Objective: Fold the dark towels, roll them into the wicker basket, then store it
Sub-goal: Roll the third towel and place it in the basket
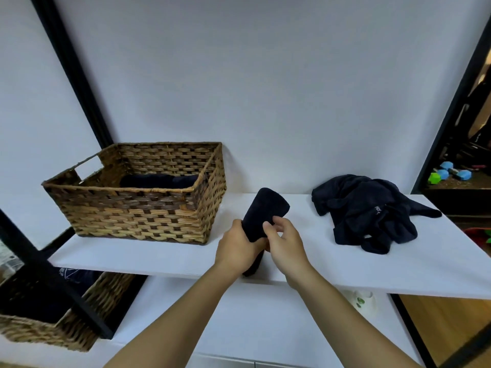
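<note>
A dark, soft towel rolled into a thick tube [265,212] is held above the front part of a smooth white shelf [164,256], tilted so its rounded far end points up and away. The left hand [237,247] wraps its fingers round the near end of the roll from the left, and the right hand [284,239] curls round it from the right, fingertips pinching the cloth; the roll's lower end is hidden behind the two hands. To the left stands a rectangular wicker basket [138,208] of woven tan and brown strips with a cut-out handle, and dark rolled towels [159,180] lie inside, only partly seen over the rim. To the right a heap of crumpled dark towels [369,211] lies on the shelf. A second wicker basket [53,330] below is cut off by a black frame bar [53,277]
</note>
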`<state>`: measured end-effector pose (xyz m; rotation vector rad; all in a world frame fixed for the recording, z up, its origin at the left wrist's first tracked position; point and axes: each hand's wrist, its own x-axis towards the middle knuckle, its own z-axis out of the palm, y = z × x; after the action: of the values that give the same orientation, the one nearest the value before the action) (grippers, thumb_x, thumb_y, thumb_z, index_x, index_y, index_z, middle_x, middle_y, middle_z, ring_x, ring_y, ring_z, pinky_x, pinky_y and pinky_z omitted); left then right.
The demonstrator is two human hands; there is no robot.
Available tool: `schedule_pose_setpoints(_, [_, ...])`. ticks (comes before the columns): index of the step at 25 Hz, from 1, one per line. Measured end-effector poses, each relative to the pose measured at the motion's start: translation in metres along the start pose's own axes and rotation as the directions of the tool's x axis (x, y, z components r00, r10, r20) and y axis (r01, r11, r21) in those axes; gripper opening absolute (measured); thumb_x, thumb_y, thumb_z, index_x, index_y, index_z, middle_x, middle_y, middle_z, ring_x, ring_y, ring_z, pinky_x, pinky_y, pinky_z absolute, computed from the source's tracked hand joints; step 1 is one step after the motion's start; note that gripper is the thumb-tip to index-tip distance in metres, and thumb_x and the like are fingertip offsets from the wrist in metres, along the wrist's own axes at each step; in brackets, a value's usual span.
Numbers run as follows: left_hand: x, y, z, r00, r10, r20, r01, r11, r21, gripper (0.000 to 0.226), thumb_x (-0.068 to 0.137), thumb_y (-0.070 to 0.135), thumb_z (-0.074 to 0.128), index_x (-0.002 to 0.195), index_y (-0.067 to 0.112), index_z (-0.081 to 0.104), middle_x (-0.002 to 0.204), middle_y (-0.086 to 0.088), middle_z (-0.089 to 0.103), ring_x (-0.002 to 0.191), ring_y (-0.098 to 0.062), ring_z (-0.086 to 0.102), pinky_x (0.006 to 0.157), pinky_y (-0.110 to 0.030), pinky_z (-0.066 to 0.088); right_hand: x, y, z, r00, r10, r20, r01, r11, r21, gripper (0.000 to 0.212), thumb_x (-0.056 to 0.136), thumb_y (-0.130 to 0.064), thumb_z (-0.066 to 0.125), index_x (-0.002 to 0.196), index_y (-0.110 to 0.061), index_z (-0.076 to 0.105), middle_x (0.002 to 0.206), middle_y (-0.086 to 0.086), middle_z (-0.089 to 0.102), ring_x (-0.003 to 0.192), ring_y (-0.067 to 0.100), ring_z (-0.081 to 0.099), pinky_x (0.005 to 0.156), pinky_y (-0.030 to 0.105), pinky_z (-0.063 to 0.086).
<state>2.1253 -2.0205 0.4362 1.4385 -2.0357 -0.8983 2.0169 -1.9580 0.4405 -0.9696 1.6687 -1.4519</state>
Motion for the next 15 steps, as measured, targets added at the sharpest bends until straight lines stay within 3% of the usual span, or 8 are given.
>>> schedule_pose_setpoints(1, [-0.001,0.001,0.0,0.999,0.03,0.042,-0.025,0.994,-0.11,0.05,0.076,0.049,0.071,0.112,0.02,0.052,0.098,0.003,0.068,0.088,-0.016,0.068,0.07,-0.04,0.058,0.0,-0.005,0.001,1.0,-0.026,0.016,0.026,1.0,-0.013,0.032,0.101,-0.03,0.054,0.132,-0.023,0.05,0.119,-0.011,0.057,0.108,0.005,0.06,0.096,0.029,0.05])
schedule_pose_setpoints(3, [-0.003,0.005,-0.005,0.987,0.106,0.119,-0.065,0.949,-0.307,0.046,0.081,0.039,0.065,0.121,0.018,0.053,0.106,-0.001,0.07,0.096,-0.018,0.071,0.079,-0.043,0.061,0.001,-0.012,0.003,0.997,-0.059,0.047,0.062,0.997,-0.054,0.051,0.1,-0.031,0.054,0.148,-0.026,0.039,0.135,-0.006,0.052,0.121,0.01,0.055,0.103,0.032,0.047])
schedule_pose_setpoints(6, [-0.016,0.019,-0.019,0.97,0.175,0.168,-0.062,0.849,-0.524,0.043,0.099,0.011,0.05,0.138,0.026,0.051,0.124,0.005,0.069,0.109,-0.009,0.069,0.08,-0.024,0.059,-0.003,-0.029,0.009,0.984,-0.123,0.125,0.121,0.992,0.027,0.072,0.1,-0.031,0.056,0.158,-0.039,0.015,0.141,-0.014,0.048,0.127,0.009,0.05,0.108,0.033,0.043])
schedule_pose_setpoints(8, [-0.019,0.025,-0.034,0.959,0.221,0.178,-0.088,0.828,-0.554,0.051,0.102,0.003,0.039,0.144,0.031,0.048,0.132,0.01,0.065,0.121,-0.005,0.062,0.094,-0.022,0.054,-0.002,-0.042,0.009,0.975,-0.174,0.136,0.165,0.984,0.07,0.076,0.097,-0.031,0.063,0.156,-0.044,0.016,0.136,-0.019,0.052,0.12,0.003,0.055,0.101,0.032,0.05])
schedule_pose_setpoints(10, [-0.013,0.023,-0.056,0.941,0.314,0.129,-0.233,0.874,-0.426,0.046,0.106,0.007,0.035,0.142,0.029,0.053,0.131,0.01,0.066,0.126,-0.011,0.059,0.105,-0.028,0.049,0.001,-0.057,0.007,0.965,-0.211,0.152,0.201,0.977,0.077,0.076,0.091,-0.032,0.071,0.151,-0.045,0.027,0.129,-0.02,0.057,0.113,0.001,0.06,0.093,0.033,0.056])
schedule_pose_setpoints(12, [-0.004,0.023,-0.083,0.893,0.45,0.032,-0.445,0.89,-0.101,0.039,0.106,0.014,0.038,0.136,0.03,0.056,0.126,0.009,0.064,0.124,-0.017,0.055,0.106,-0.043,0.047,0.009,-0.077,0.005,0.955,-0.238,0.176,0.23,0.971,0.064,0.073,0.087,-0.027,0.076,0.147,-0.041,0.036,0.126,-0.016,0.06,0.111,0.004,0.062,0.088,0.03,0.056])
schedule_pose_setpoints(14, [0.004,0.027,-0.116,0.83,0.535,-0.157,-0.507,0.841,0.187,0.042,0.1,0.014,0.051,0.141,0.026,0.052,0.138,0.006,0.053,0.134,-0.016,0.042,0.111,-0.044,0.042,0.016,-0.1,0.008,0.938,-0.266,0.221,0.269,0.963,0.016,0.069,0.084,-0.021,0.076,0.142,-0.039,0.042,0.12,-0.015,0.063,0.104,0.005,0.064,0.078,0.024,0.054])
schedule_pose_setpoints(15, [0.006,0.03,-0.133,0.764,0.604,-0.228,-0.533,0.79,0.304,0.05,0.098,0.013,0.057,0.146,0.021,0.048,0.147,0.004,0.048,0.14,-0.015,0.037,0.116,-0.042,0.037,0.02,-0.111,0.01,0.923,-0.283,0.26,0.301,0.953,-0.032,0.067,0.083,-0.019,0.077,0.139,-0.039,0.044,0.116,-0.016,0.064,0.1,0.002,0.065,0.074,0.021,0.052])
